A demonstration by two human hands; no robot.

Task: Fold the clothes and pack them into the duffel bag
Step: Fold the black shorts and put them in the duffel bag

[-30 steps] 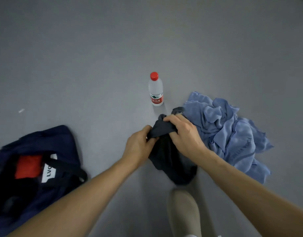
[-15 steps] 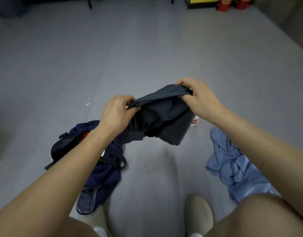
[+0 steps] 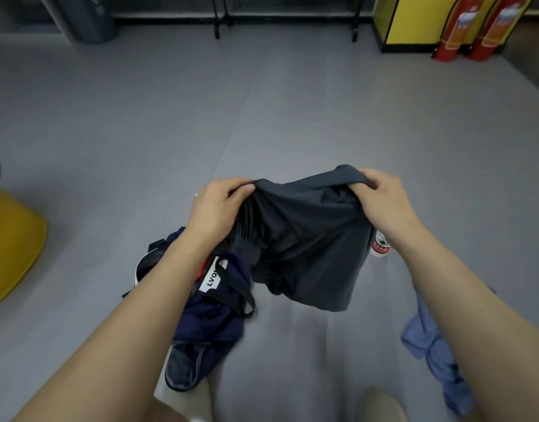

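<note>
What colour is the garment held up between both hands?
The garment is plain dark grey; the head view shows it.

Dim, flat indoor light on the grey floor [image 3: 292, 117], folds of the dark garment [image 3: 307, 239] murky, wide-angle bending at edges, lower corners blurred

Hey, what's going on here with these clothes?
A person is holding a dark grey garment up off the floor, the left hand and the right hand each gripping its upper edge. A navy duffel bag lies open beneath the left arm. A light blue garment lies crumpled on the floor to the right, not yet folded.
</note>
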